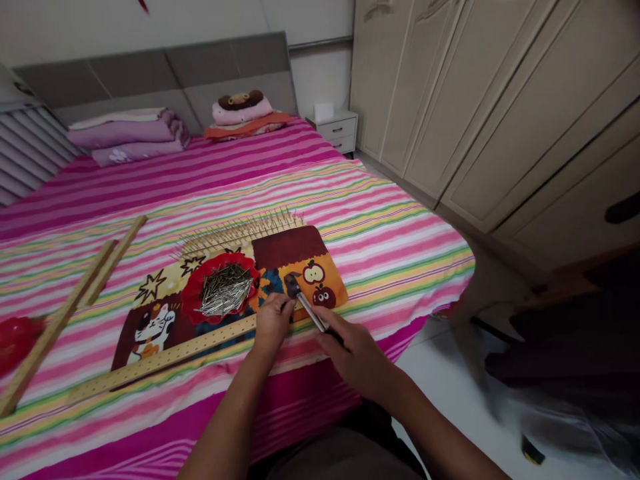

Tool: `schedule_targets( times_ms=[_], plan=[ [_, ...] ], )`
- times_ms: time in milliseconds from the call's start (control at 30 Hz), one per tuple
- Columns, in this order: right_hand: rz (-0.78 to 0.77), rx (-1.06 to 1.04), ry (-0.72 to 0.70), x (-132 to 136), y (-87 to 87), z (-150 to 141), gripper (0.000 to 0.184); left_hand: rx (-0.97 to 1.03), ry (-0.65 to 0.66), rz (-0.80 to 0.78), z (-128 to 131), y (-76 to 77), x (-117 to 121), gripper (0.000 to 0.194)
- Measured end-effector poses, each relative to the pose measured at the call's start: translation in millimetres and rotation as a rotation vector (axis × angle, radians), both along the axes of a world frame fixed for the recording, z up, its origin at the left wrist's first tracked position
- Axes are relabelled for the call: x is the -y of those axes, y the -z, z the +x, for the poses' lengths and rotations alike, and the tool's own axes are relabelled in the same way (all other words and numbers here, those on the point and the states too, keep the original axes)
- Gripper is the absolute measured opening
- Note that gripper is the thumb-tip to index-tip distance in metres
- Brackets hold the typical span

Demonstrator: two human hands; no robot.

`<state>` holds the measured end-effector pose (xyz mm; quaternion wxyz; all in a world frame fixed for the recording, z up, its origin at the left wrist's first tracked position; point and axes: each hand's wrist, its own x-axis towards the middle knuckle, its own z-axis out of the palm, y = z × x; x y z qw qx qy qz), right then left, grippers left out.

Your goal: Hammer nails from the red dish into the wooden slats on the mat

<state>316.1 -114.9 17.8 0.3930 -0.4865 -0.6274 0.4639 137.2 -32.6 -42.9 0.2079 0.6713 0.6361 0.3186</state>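
Note:
My right hand (353,347) is wrapped round the dark grip of a hammer (311,312), whose head (291,283) hangs over the patterned mat (287,241). Close beside it, my left hand (274,321) has its fingers pinched together at the right end of a wooden strip dotted with holes (195,347). What those fingers hold, if anything, is too small to make out. Left of my hands, a red scalloped bowl (193,308) full of loose nails (225,288) sits on the mat. Behind it lies a wooden strip bristling with nails (240,230).
Two bare wooden strips (60,327) lie on the striped bedspread at the left, near a second red bowl (17,340). Folded bedding (133,133) is stacked by the headboard (225,70). A small nightstand (340,130) and tall wardrobe (450,100) stand beyond the bed.

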Motion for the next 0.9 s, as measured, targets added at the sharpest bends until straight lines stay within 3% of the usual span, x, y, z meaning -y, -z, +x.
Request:
schedule_targets(
  times_ms=[200,300,400,500,633,767,900],
  plan=[
    [-0.122,-0.109,0.102,16,2.0,15,0.047,0.043,-0.012,-0.031,-8,-6.2,3,0.020],
    [-0.187,-0.198,0.179,21,9.4,24,0.050,-0.081,-0.137,0.032,-42,-22.9,2,0.021],
    [-0.238,-0.254,0.236,23,14.8,29,0.053,-0.337,-0.319,0.042,-89,-41.0,-3,0.024],
    [-0.272,-0.280,0.275,23,16.8,31,0.053,-0.548,-0.365,-0.122,-120,-50.4,-9,0.022],
    [-0.292,-0.273,0.274,22,16.4,29,0.053,-0.608,-0.345,-0.360,-123,-50.6,-16,0.024],
    [-0.310,-0.276,0.271,22,16.3,27,0.056,-0.605,-0.388,-0.374,-117,-48.1,-17,0.021],
    [-0.315,-0.286,0.278,23,16.9,27,0.058,-0.374,-0.413,-0.308,-127,-45.6,-13,0.019]
  ],
)
